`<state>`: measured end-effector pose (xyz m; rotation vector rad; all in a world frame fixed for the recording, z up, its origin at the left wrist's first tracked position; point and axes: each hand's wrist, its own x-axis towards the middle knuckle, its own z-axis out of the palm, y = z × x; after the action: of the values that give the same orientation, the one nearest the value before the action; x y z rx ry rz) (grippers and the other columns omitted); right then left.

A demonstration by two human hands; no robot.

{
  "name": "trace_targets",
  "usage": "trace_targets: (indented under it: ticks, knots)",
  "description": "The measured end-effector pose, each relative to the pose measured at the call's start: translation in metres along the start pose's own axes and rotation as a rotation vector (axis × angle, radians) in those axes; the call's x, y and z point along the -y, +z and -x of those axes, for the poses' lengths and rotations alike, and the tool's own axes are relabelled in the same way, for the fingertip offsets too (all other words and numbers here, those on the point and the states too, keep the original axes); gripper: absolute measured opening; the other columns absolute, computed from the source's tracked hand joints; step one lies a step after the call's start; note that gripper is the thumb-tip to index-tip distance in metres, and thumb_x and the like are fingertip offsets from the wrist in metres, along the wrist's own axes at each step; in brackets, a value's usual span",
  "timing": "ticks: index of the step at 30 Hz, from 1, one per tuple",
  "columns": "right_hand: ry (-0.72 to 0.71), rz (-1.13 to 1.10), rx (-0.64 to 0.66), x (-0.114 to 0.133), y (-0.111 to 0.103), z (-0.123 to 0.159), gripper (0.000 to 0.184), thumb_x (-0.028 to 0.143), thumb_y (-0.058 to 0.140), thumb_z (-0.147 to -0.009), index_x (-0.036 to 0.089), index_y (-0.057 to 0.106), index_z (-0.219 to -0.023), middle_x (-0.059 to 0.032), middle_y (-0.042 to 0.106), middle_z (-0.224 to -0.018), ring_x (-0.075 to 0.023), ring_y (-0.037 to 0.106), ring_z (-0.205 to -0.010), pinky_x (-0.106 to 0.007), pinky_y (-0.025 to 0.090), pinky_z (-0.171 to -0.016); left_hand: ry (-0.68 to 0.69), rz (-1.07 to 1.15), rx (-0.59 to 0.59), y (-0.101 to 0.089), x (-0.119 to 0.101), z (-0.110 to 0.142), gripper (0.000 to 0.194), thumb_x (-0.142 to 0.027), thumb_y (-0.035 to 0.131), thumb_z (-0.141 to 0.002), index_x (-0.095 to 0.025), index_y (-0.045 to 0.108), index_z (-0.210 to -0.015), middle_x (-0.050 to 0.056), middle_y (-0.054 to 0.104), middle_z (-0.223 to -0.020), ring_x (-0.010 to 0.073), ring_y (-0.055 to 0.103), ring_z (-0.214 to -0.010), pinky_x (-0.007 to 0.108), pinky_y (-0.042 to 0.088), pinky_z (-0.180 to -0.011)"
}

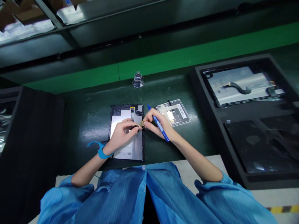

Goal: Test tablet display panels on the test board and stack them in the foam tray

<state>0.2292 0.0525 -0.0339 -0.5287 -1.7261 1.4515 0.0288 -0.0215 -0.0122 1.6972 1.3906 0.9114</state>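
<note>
A tablet display panel [122, 149] with a silvery back and dark border lies on the green bench in front of me. Over its right side, my left hand [122, 133] pinches the dark part of a small flex cable [134, 127]. My right hand [158, 123] meets it there, thumb and forefinger closed at the cable's yellowish end [142, 123]. A blue pen [161, 128] is tucked across that same hand, its tip pointing up and left. The fingers partly hide the cable, and its far end is hard to make out. A blue wrist strap [101, 152] circles my left wrist.
A printed card-like template [184, 113] lies just right of my right hand. Behind the panel stands a metal tally counter [138, 80]. A black foam tray [210, 124] holding display panels borders the right; another dark foam stack [35, 124] is at left. A shelf [105, 34] overhangs the back.
</note>
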Motion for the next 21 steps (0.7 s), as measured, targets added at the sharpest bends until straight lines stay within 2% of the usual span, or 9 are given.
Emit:
trace_targets:
  ticks: [2, 3, 4, 6, 8, 10, 14, 18, 21]
  knots:
    - [-0.017, 0.022, -0.125, 0.002, -0.006, -0.001, 0.028, 0.029, 0.067, -0.092, 0.023, 0.041, -0.083, 0.0026, 0.061, -0.078, -0.0120, 0.060, -0.068, -0.026, 0.048, -0.067, 0.132, -0.171, 0.029, -0.003, 0.005, 0.018, 0.028, -0.035, 0.060, -0.096, -0.017, 0.075, -0.110, 0.012, 0.076, -0.112, 0.0250, 0.069, -0.109, 0.051, 0.038, -0.117]
    - [-0.016, 0.036, -0.183, 0.003, -0.010, -0.002, 0.028, 0.029, 0.067, -0.092, 0.023, 0.041, -0.083, 0.0028, 0.061, -0.077, -0.0121, 0.061, -0.067, -0.027, 0.048, -0.067, 0.190, -0.288, 0.092, -0.003, 0.008, 0.029, 0.044, -0.042, 0.063, -0.095, -0.015, 0.068, -0.129, 0.017, 0.067, -0.134, 0.0303, 0.061, -0.128, 0.057, 0.026, -0.123]
    - [-0.007, 0.049, -0.234, 0.004, -0.013, -0.003, 0.027, 0.029, 0.066, -0.091, 0.024, 0.041, -0.083, 0.0030, 0.062, -0.076, -0.0124, 0.061, -0.067, -0.027, 0.049, -0.067, 0.224, -0.417, 0.175, -0.001, 0.011, 0.041, 0.071, -0.053, 0.069, -0.089, -0.013, 0.053, -0.146, 0.022, 0.050, -0.153, 0.0365, 0.044, -0.145, 0.062, 0.019, -0.125]
    - [0.013, 0.068, -0.310, 0.006, -0.019, -0.004, 0.027, 0.032, 0.066, -0.091, 0.024, 0.041, -0.083, 0.0033, 0.062, -0.075, -0.0130, 0.062, -0.066, -0.028, 0.051, -0.066, 0.239, -0.658, 0.323, 0.004, 0.017, 0.066, 0.121, -0.070, 0.079, -0.071, -0.008, 0.026, -0.161, 0.029, 0.021, -0.166, 0.0451, 0.017, -0.155, 0.069, 0.013, -0.123]
    - [0.016, 0.104, -0.369, 0.006, -0.024, -0.006, 0.027, 0.034, 0.066, -0.091, 0.025, 0.042, -0.083, 0.0031, 0.062, -0.074, -0.0137, 0.063, -0.066, -0.029, 0.053, -0.066, 0.239, -0.838, 0.397, 0.011, 0.020, 0.087, 0.134, -0.067, 0.085, -0.064, -0.005, 0.017, -0.162, 0.030, 0.014, -0.166, 0.0466, 0.008, -0.156, 0.071, 0.014, -0.122]
    - [0.002, 0.147, -0.422, 0.006, -0.029, -0.006, 0.026, 0.035, 0.066, -0.090, 0.025, 0.043, -0.083, 0.0030, 0.063, -0.074, -0.0145, 0.065, -0.068, -0.030, 0.054, -0.069, 0.247, -0.965, 0.403, 0.016, 0.022, 0.105, 0.123, -0.049, 0.085, -0.071, -0.006, 0.016, -0.163, 0.028, 0.017, -0.166, 0.0442, 0.008, -0.157, 0.068, 0.018, -0.123]
    - [0.011, 0.267, -0.459, 0.012, -0.040, 0.002, 0.019, 0.035, 0.066, -0.091, 0.024, 0.050, -0.090, 0.0009, 0.071, -0.083, -0.0178, 0.071, -0.079, -0.032, 0.056, -0.076, 0.309, -1.062, 0.319, 0.018, 0.026, 0.131, 0.094, -0.021, 0.065, -0.084, -0.011, 0.016, -0.164, 0.024, 0.020, -0.167, 0.0386, 0.017, -0.156, 0.057, 0.031, -0.122]
    - [0.027, 0.434, -0.514, 0.030, -0.052, 0.036, 0.018, 0.033, 0.066, -0.095, 0.023, 0.058, -0.106, -0.0047, 0.075, -0.112, -0.0225, 0.071, -0.105, -0.038, 0.054, -0.095, 0.447, -1.055, 0.166, 0.017, 0.033, 0.141, 0.079, -0.017, 0.054, -0.091, -0.015, 0.023, -0.164, 0.023, 0.026, -0.165, 0.0372, 0.028, -0.152, 0.051, 0.035, -0.122]
    - [0.012, 0.528, -0.634, 0.043, -0.060, 0.074, 0.020, 0.032, 0.067, -0.095, 0.024, 0.060, -0.112, -0.0058, 0.074, -0.116, -0.0232, 0.071, -0.108, -0.040, 0.054, -0.100, 0.521, -1.037, 0.133, 0.013, 0.030, 0.138, 0.073, -0.020, 0.053, -0.095, -0.016, 0.027, -0.163, 0.023, 0.031, -0.163, 0.0375, 0.035, -0.149, 0.051, 0.034, -0.123]
